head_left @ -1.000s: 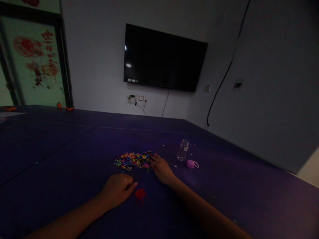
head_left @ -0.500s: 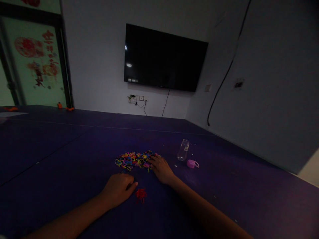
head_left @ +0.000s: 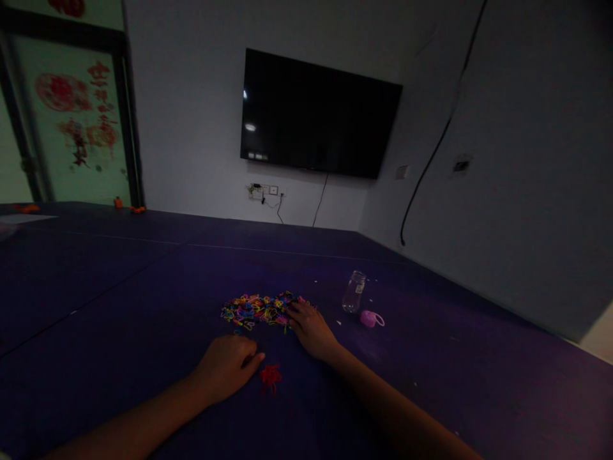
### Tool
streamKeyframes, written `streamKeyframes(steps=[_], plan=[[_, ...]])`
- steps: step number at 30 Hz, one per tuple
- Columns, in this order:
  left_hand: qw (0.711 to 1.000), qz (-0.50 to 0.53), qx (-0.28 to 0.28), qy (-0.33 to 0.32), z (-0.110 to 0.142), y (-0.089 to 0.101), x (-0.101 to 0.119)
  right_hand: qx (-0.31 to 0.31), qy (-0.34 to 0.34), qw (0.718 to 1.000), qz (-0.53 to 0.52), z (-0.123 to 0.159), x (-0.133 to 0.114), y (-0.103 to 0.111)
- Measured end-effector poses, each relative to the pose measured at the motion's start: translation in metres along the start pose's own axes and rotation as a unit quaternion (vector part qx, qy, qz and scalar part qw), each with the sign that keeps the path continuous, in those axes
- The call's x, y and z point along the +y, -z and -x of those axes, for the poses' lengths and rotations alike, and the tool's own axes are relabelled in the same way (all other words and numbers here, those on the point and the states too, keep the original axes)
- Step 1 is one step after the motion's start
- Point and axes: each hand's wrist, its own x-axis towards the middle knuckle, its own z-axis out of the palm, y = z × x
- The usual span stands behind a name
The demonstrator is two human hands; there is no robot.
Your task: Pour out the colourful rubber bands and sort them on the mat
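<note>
In the head view, with the clock centred on the pile (head_left: pixel 256 310) of coloured loops, the right hand (head_left: pixel 311 329) lies at about 4 o'clock, fairly flat with its fingers somewhat spread, their tips on the pile's near-right end. Whether a loop is pinched beneath them cannot be told. The left hand (head_left: pixel 226 365), at about 7 o'clock, is loosely curled with the thumb out; its palm is hidden, so I cannot tell whether it holds anything. The thumb tip is just beside the red bunch (head_left: pixel 271 375), at 6 o'clock, which sits apart from the pile.

The likeliest slip, I judge, is tangling: overlapping loops could snag on a fingertip and drag others along. A sideways brush of the left thumb could scatter the red bunch, and dim light makes dark loops easy to miss. A wide right-hand sweep towards 3 o'clock could knock the upright bottle (head_left: pixel 353 299) or roll the cap (head_left: pixel 368 319) just beside it.

The purple surface (head_left: pixel 191 275) gives room towards 9 and 11 o'clock; a seam (head_left: pixel 129 276) crosses it there. The right wall (head_left: pixel 502 191) bounds it beyond the bottle.
</note>
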Motion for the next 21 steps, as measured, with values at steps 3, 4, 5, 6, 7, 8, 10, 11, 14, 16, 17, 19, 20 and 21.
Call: streamKeyframes(steps=[3,4,5,6,7,8,10,11,14,16,17,19,20,21], plan=[[1.0,-0.005,-0.01,0.004,0.0,0.0008,0.0007,0.004,0.0,1.0,0.0,0.0002,-0.0015,0.0008],[1.0,-0.005,-0.014,0.005,0.0,0.0009,0.0006,0.003,0.0,1.0,0.0,0.0004,-0.0022,0.0014],[1.0,-0.004,-0.017,0.005,0.0,0.0008,0.0004,0.002,0.0,1.0,-0.001,0.0005,-0.0029,0.0022],[1.0,-0.001,-0.017,0.005,0.0,0.0006,0.0,0.001,0.0,1.0,-0.002,0.0007,-0.0036,0.0031],[1.0,0.002,-0.015,0.003,0.0,0.0003,-0.0004,0.0,0.002,1.0,-0.003,0.0009,-0.0042,0.004],[1.0,0.005,-0.012,0.001,-0.0001,0.0,-0.0008,-0.001,0.004,1.0,-0.003,0.0011,-0.0047,0.005],[1.0,0.008,-0.008,-0.003,-0.0003,-0.0006,-0.0017,0.003,0.013,1.0,-0.003,0.0017,-0.0053,0.0067],[1.0,0.008,-0.008,-0.005,-0.0004,-0.0007,-0.002,0.008,0.02,1.0,-0.004,0.0019,-0.0055,0.0073],[1.0,0.006,-0.014,-0.007,-0.0007,-0.0005,-0.0024,0.027,0.041,0.999,-0.01,0.0027,-0.0049,0.0078],[1.0,0.006,-0.016,-0.006,-0.0008,-0.0004,-0.0024,0.036,0.049,0.998,-0.014,0.0029,-0.0039,0.0073],[1.0,0.007,-0.016,-0.008,-0.0007,-0.0004,-0.0024,0.036,0.051,0.998,-0.016,0.0029,-0.0032,0.0069],[1.0,0.011,-0.012,-0.011,-0.0006,-0.0008,-0.0025,0.035,0.049,0.998,-0.021,0.0028,-0.0019,0.006],[1.0,0.013,-0.01,-0.012,-0.0005,-0.0011,-0.0025,0.034,0.046,0.998,-0.022,0.0028,-0.0012,0.0056],[1.0,0.015,-0.008,-0.013,-0.0005,-0.0014,-0.0025,0.034,0.044,0.998,-0.023,0.0029,-0.0007,0.0052]])
